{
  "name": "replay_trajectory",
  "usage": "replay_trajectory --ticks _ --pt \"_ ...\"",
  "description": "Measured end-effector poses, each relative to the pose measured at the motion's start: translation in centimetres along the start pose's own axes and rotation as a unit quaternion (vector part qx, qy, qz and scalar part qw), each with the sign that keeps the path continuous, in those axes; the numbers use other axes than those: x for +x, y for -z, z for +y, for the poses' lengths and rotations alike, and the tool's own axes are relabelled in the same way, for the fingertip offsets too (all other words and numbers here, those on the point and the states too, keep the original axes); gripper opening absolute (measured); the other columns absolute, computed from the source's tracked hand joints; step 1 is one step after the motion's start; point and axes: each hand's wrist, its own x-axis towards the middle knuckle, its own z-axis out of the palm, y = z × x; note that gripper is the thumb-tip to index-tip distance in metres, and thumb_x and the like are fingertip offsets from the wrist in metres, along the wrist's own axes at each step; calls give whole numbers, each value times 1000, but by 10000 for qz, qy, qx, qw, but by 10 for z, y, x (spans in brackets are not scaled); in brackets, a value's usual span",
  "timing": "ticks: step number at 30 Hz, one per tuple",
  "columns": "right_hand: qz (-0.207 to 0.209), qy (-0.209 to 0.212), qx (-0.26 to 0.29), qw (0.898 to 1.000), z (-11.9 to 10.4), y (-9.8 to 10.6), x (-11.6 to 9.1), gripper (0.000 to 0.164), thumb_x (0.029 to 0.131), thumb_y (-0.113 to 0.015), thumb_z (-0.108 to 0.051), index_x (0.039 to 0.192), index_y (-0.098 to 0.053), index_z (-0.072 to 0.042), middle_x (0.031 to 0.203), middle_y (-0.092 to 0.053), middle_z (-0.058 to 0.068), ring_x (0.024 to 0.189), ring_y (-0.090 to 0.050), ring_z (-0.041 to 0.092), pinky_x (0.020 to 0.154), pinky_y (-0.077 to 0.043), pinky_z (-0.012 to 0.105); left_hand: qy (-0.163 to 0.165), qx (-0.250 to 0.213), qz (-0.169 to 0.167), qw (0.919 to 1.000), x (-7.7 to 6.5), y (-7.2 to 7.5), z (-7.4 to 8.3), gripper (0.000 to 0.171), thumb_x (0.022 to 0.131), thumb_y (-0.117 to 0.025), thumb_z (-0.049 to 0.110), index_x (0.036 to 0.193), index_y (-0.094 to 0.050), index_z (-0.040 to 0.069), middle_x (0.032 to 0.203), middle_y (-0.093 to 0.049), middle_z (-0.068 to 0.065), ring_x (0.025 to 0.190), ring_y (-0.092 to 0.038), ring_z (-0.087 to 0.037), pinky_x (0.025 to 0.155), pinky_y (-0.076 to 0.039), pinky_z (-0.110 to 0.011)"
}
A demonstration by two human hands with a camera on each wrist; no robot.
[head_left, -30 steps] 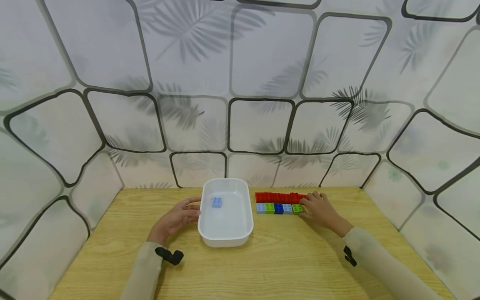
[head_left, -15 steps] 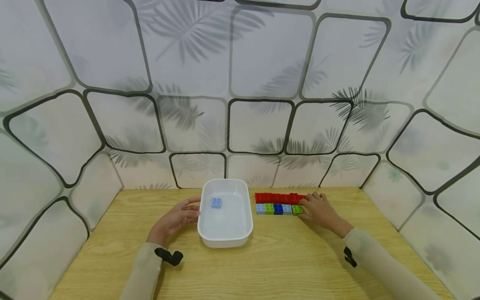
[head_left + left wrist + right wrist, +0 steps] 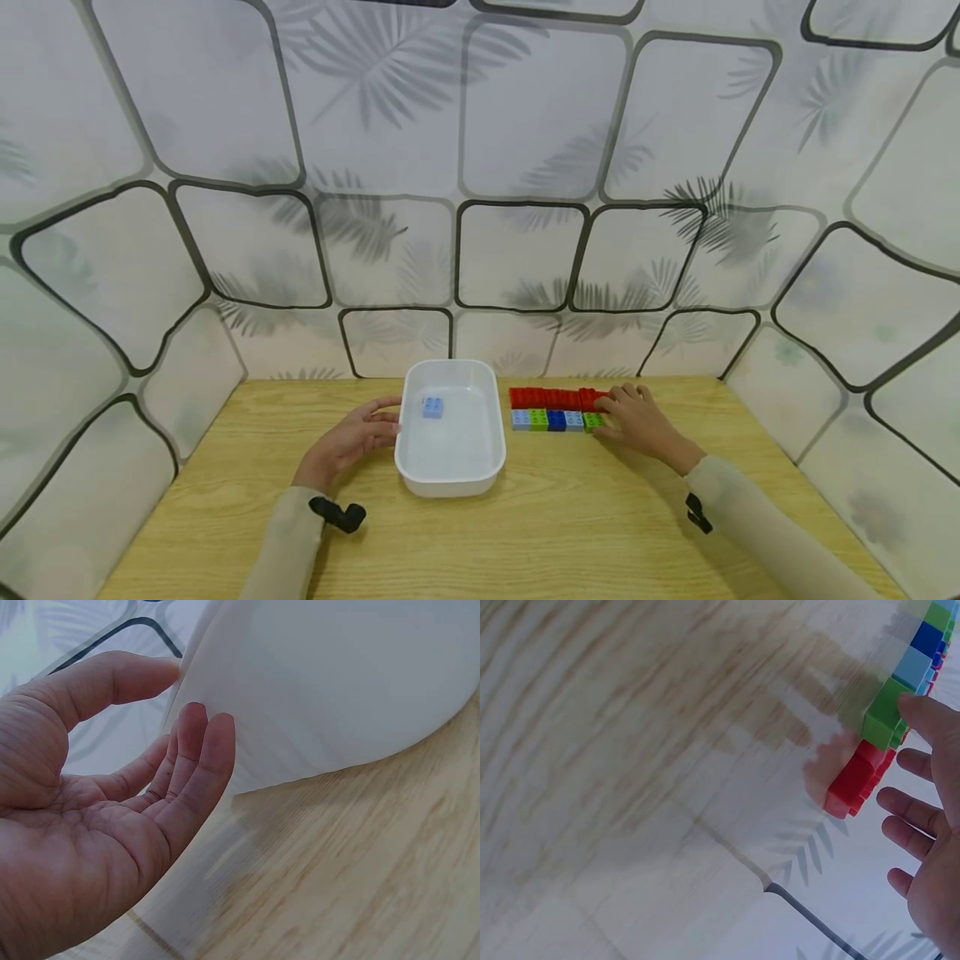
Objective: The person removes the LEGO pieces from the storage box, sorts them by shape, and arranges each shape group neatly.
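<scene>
My left hand (image 3: 352, 442) is at the left wall of a white plastic tub (image 3: 450, 490), thumb at the rim in the left wrist view, other fingers loosely bent beside the wall. One light-blue building brick (image 3: 432, 407) lies inside the tub. To the right stands a row of building bricks: light blue (image 3: 521, 420), green (image 3: 537, 420), dark blue (image 3: 556, 421), light blue (image 3: 573, 421) and a green brick (image 3: 889, 709) at the right end. My right hand (image 3: 637, 421) has its thumb at that end green brick, its fingers loosely spread. Behind runs a row of red bricks (image 3: 543, 398), its right end partly covered by my hand.
The wooden table (image 3: 525, 542) carries the tub and bricks. A patterned cloth wall (image 3: 517, 250) rises behind the table and along both sides. Black straps (image 3: 337, 512) sit at the wrists over light sleeves.
My right hand shifts slightly left, covering a little more of the end green brick. The left hand and tub keep their places; the whole view sinks slightly.
</scene>
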Motion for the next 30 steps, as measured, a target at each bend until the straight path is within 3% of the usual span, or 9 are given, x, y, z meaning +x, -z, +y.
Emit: replay_trajectory --ticks 13,19,30 --pt "-389 -368 479 9974 -13 9 25 44 81 -86 -34 114 -70 -10 103 -62 9 97 -53 30 85 -43 54 35 5 34 10000 1 1 1 67 102 -57 1 158 -22 -5 120 -65 -4 102 -70 -12 92 -60 -28" --pt "-224 -114 684 9973 -25 17 48 41 85 -83 -32 116 -70 -9 107 -65 9 97 -53 30 83 -44 53 10 3 36 10000 1 0 2 67 101 -57 1 158 -22 -5 118 -65 -3 101 -70 -12 92 -60 -28" --pt "-502 -83 1234 9911 -60 25 99 40 90 -78 -36 122 -68 -13 115 -66 9 106 -54 29 92 -44 55 9 13 18 10000 0 0 1 66 102 -57 2 157 -23 -6 118 -65 -3 102 -70 -10 92 -59 -27"
